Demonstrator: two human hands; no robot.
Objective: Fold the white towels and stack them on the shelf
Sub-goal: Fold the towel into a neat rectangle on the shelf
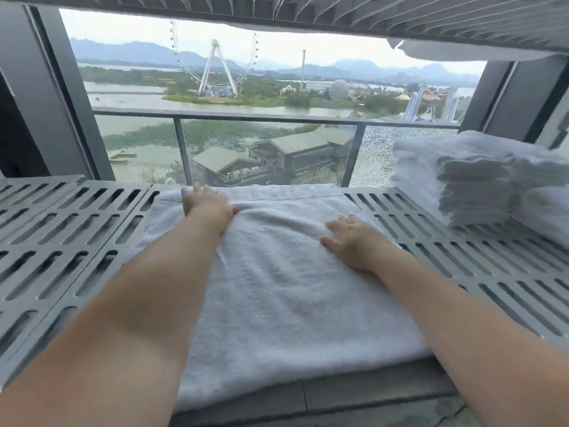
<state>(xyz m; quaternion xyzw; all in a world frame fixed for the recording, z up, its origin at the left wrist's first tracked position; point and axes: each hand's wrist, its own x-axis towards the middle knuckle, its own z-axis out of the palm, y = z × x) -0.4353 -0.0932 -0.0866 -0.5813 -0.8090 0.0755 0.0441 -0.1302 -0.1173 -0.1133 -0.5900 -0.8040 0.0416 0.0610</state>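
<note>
The left hand [207, 202] lies flat, fingers spread, on the far left part of a white towel [277, 291], gripping nothing. The right hand [354, 241] presses palm-down, also unclenched, nearer its right edge. The towel lies spread on a grey slotted shelf [70, 241]. A stack of folded white towels [474, 177] sits at the shelf's right end, well apart.

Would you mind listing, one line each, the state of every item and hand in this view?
Towel: spread flat on the shelf, near edge hanging over the front, creased by the left hand.
Towel stack: folded, piled at the shelf's right end.
Shelf: slatted, grey, carrying both.
Left hand: open, palm down near the towel's far edge.
Right hand: open, fingers spread, flat on the towel.
</note>
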